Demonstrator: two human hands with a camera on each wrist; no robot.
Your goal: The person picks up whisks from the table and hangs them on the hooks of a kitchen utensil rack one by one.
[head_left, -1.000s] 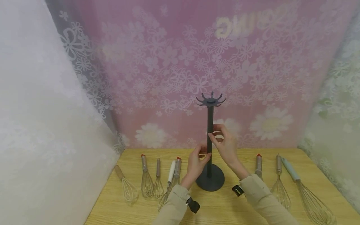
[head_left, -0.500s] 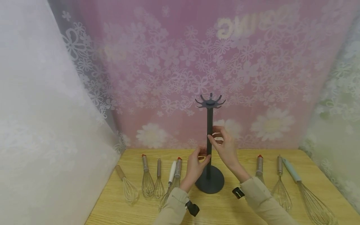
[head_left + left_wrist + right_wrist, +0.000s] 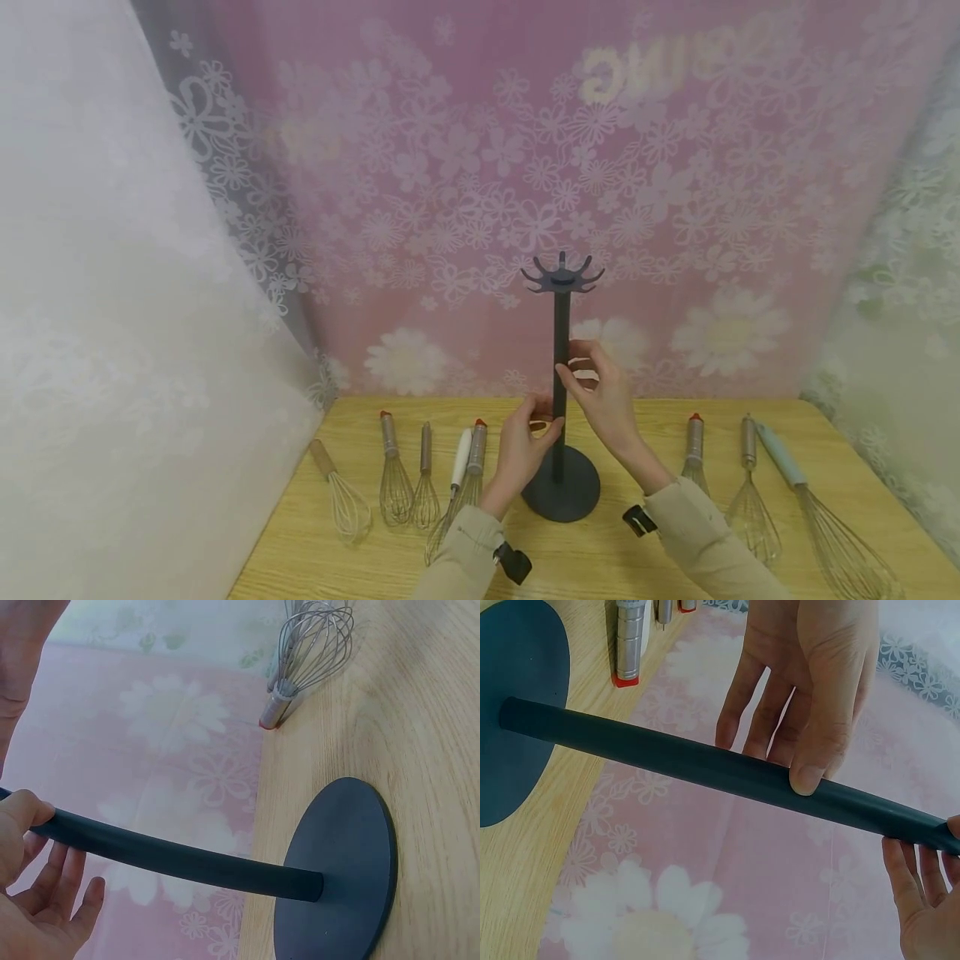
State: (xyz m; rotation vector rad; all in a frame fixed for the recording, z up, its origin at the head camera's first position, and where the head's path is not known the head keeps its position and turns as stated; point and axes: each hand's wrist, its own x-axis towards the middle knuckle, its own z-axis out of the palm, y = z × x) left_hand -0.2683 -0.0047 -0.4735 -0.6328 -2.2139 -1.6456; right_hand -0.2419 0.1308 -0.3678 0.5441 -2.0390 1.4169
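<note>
Between my hands stands a dark utensil stand (image 3: pixel 562 329), its round base (image 3: pixel 562 505) on the wooden table and a crown of curved hooks (image 3: pixel 562 281) on top. My left hand (image 3: pixel 519 450) pinches the pole's lower half between thumb and fingers. Higher up, my right hand (image 3: pixel 606 404) holds the same pole from the other side. The left wrist view shows the left hand (image 3: pixel 41 881) on the pole (image 3: pixel 180 859). In the right wrist view, the left hand (image 3: pixel 806 697) grips nearer the base, and the right hand (image 3: pixel 930 900) is partly cut off at the edge.
Several whisks lie left of the stand, among them a wooden-handled whisk (image 3: pixel 337 496) and a white-handled one (image 3: pixel 461 458). To the right are a red-tipped whisk (image 3: pixel 694 446), a metal whisk (image 3: pixel 750 483) and a blue-handled whisk (image 3: pixel 782 457). Flowered sheets surround the table (image 3: pixel 600 575).
The stand has shifted slightly nearer to me, still upright, with both hands keeping their grip on the pole. The view has moved a little; the whisks lie as before.
</note>
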